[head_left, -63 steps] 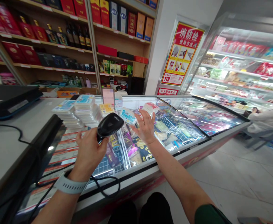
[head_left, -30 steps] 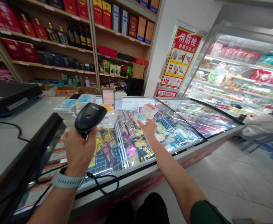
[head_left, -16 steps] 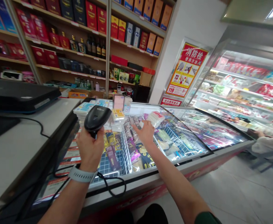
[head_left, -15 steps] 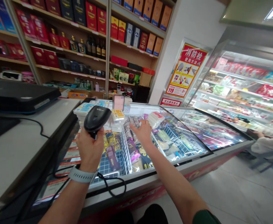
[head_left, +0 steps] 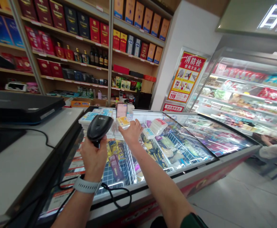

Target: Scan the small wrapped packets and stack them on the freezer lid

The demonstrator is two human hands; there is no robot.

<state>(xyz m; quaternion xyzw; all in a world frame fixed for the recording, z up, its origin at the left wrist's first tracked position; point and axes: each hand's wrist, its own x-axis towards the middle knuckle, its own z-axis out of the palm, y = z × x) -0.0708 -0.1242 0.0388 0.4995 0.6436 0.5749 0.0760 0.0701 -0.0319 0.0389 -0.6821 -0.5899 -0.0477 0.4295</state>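
My left hand (head_left: 94, 158) is wrapped round the handle of a black barcode scanner (head_left: 100, 128), its head pointing forward. My right hand (head_left: 132, 131) reaches over the freezer glass with fingers apart. Its thumb is at the front edge of a flat, yellow-labelled white pack (head_left: 123, 121) on top of a pile; whether it touches the pack I cannot tell. Left of that, behind the scanner, stand piled packs with blue labels (head_left: 88, 117). To the right of my right hand lie a single blue-and-white pack (head_left: 149, 133) and a stack of red-labelled white packs (head_left: 158, 126).
Under the glass, wire baskets (head_left: 129, 158) hold wrapped frozen goods. The scanner's black cable (head_left: 119, 206) loops over the freezer edge. A grey counter (head_left: 29, 152) stands left, bottle shelves (head_left: 81, 63) behind. At far right, another person's arm (head_left: 271, 147) shows.
My right hand has moved left, from beside the red-labelled stack to the yellow-labelled pack. The blue-and-white pack now shows where that hand was. My left hand still holds the scanner.
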